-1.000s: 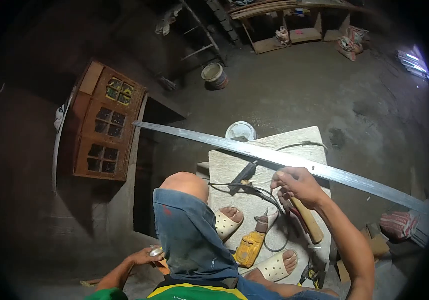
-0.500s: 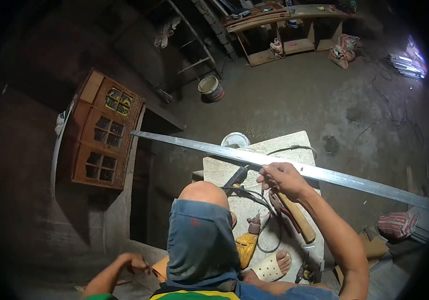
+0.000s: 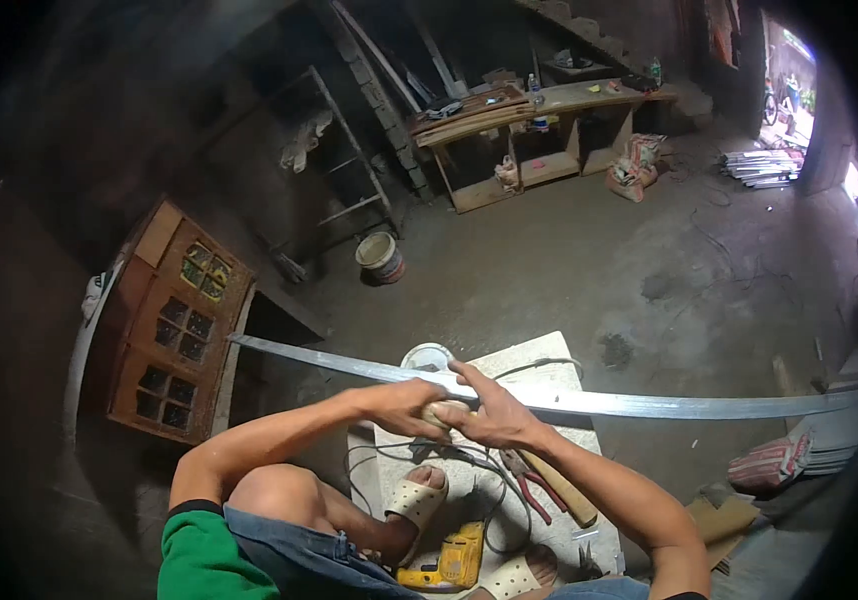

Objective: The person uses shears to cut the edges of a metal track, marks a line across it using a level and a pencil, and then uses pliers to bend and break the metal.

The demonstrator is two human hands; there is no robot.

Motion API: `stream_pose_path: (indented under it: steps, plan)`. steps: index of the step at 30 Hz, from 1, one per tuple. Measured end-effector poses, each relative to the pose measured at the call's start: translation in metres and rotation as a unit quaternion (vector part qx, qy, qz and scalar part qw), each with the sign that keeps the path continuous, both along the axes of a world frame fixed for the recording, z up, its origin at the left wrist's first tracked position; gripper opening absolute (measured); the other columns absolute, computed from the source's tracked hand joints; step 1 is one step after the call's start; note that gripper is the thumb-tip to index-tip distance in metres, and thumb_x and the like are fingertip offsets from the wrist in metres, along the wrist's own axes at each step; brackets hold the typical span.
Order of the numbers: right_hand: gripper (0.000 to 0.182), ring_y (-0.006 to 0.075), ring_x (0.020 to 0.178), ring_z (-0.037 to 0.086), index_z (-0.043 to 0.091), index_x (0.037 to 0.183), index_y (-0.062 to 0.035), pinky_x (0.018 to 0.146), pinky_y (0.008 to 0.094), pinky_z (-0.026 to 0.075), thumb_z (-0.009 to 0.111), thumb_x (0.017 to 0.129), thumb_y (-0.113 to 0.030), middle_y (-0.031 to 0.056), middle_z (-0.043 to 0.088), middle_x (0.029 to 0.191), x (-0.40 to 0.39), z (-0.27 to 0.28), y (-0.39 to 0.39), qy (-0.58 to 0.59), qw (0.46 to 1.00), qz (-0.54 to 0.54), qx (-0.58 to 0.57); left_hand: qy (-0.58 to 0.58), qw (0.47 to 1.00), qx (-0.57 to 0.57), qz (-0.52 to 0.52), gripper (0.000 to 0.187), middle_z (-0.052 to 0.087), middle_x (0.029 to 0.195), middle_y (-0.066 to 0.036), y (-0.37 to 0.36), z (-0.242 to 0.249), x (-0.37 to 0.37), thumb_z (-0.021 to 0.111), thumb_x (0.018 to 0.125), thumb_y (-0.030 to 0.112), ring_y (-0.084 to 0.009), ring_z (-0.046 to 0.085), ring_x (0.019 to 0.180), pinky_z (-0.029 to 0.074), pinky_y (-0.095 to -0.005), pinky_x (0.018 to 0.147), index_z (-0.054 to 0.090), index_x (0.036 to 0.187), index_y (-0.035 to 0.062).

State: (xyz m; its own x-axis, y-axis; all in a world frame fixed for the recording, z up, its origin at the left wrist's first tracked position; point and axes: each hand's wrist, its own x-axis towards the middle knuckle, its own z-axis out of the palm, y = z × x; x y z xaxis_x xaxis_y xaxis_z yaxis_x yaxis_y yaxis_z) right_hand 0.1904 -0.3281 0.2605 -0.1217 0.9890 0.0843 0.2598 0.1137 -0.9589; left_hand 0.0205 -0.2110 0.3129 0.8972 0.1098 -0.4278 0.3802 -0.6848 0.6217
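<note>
Just beyond both hands, and partly covered by them, a long flat metal bar (image 3: 649,405); long axis from side to side across the view, the left end farther off at the edge of the wooden cabinet (image 3: 179,325), the right end out past the red-and-white sack (image 3: 771,462); over the far part of the pale board (image 3: 547,350), with much more length to the right of the hands than across the board. Left hand (image 3: 407,405) at the near edge, fingers curled; right hand (image 3: 492,415) alongside, forefinger stretched up over the metal, thumb apart from it; by that reach, judged the nearer of the 2 to the bar, though cannot tell whether in contact. Between the 2 hands, 1 small rounded pale object (image 3: 447,412), seemingly held; cannot tell by which hand, how firmly, or what kind of thing. Nearer the body, on the board, red-handled pliers (image 3: 521,474) beside a wooden handle (image 3: 566,493); closer still, a yellow drill (image 3: 461,555) between the feet.
</note>
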Motion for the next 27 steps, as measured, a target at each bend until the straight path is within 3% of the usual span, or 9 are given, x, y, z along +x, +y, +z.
stream_pose_path:
  steps: [2,4,6,9,11,14,19,24,27]
  plan:
    - [0.088,0.041,0.116,0.056,0.039,0.137,0.0039,0.099,0.0419,0.044,0.06,0.083,-0.062,0.031,0.054,0.125,0.007,0.02,-0.012,-0.058,0.996,0.01,-0.065,-0.065,0.996,0.045,0.043,0.044,0.065,0.087,-0.02,-0.012,-0.021,0.016,0.073,0.073,0.022,-0.0286,0.064,0.079,0.049,-0.0383,0.07,0.058,0.104,-0.0055]
    - [0.082,0.0402,0.112,0.058,0.043,0.133,0.0049,0.098,0.0414,0.044,0.059,0.084,-0.059,0.0301,0.056,0.122,0.014,-0.006,-0.011,-0.044,0.995,0.034,-0.084,-0.013,0.995,0.008,0.095,0.041,0.066,0.093,-0.021,-0.025,-0.019,0.026,0.071,0.072,0.013,-0.0269,0.065,0.088,0.05,-0.0375,0.076,0.058,0.106,-0.0058]
    - [0.065,0.0357,0.108,0.06,0.054,0.122,0.0062,0.095,0.0402,0.045,0.056,0.089,-0.049,0.0277,0.059,0.119,0.018,-0.022,-0.022,-0.011,0.997,0.029,-0.071,-0.096,0.992,-0.044,0.074,0.043,0.066,0.095,-0.019,-0.025,-0.047,0.024,0.071,0.072,0.011,-0.0247,0.065,0.09,0.051,-0.0366,0.079,0.058,0.111,-0.0042]
    - [0.062,0.0321,0.116,0.056,0.044,0.132,0.0045,0.1,0.0386,0.041,0.05,0.094,-0.043,0.0255,0.058,0.122,0.03,-0.028,-0.047,0.016,0.997,0.037,-0.073,-0.14,0.983,-0.102,0.061,0.042,0.068,0.095,-0.016,-0.037,-0.047,0.039,0.075,0.073,0.013,-0.0204,0.064,0.089,0.05,-0.0348,0.079,0.061,0.11,-0.0019]
    - [0.065,0.0382,0.117,0.055,0.027,0.143,0.0035,0.1,0.0399,0.041,0.043,0.097,-0.039,0.0294,0.055,0.124,0.039,-0.032,-0.061,0.004,0.996,0.045,-0.079,-0.129,0.976,-0.162,0.072,0.042,0.068,0.09,-0.012,-0.043,-0.047,0.049,0.078,0.072,0.015,-0.0167,0.061,0.082,0.05,-0.0335,0.077,0.063,0.107,-0.0019]
    - [0.072,0.0456,0.108,0.059,0.018,0.147,0.0032,0.095,0.0445,0.044,0.042,0.097,-0.042,0.0343,0.056,0.117,0.05,-0.023,-0.076,-0.096,0.985,0.009,-0.142,-0.043,0.897,-0.403,0.178,0.03,0.066,0.085,-0.005,-0.033,-0.084,0.047,0.075,0.081,0.018,-0.0106,0.058,0.076,0.049,-0.0281,0.068,0.066,0.103,-0.0003]
    - [0.077,0.0498,0.097,0.059,0.026,0.141,0.0042,0.088,0.0507,0.045,0.056,0.087,-0.042,0.0364,0.058,0.106,0.031,0.003,-0.056,-0.154,0.966,0.002,-0.209,-0.056,0.927,-0.345,0.132,0.03,0.064,0.081,-0.002,-0.024,-0.084,0.041,0.071,0.088,0.027,-0.0082,0.056,0.073,0.048,-0.0266,0.064,0.067,0.102,0.0001]
    - [0.069,0.0466,0.103,0.06,0.031,0.139,-0.0007,0.087,0.0458,0.048,0.06,0.088,-0.036,0.0324,0.058,0.111,0.021,-0.031,-0.043,-0.154,0.971,-0.032,-0.183,-0.107,0.932,-0.316,0.144,0.031,0.059,0.07,-0.006,-0.01,-0.11,0.025,0.073,0.086,0.03,-0.0108,0.052,0.067,0.044,-0.0301,0.058,0.066,0.085,0.0]
    - [0.082,0.0409,0.109,0.058,0.025,0.146,-0.0057,0.094,0.0454,0.045,0.069,0.081,-0.03,0.0277,0.055,0.122,0.028,-0.031,-0.043,-0.041,0.971,0.035,-0.233,-0.087,0.936,-0.31,0.142,0.029,0.06,0.07,-0.004,-0.012,-0.122,0.016,0.072,0.086,0.029,-0.0092,0.051,0.068,0.044,-0.0301,0.061,0.064,0.084,0.0008]
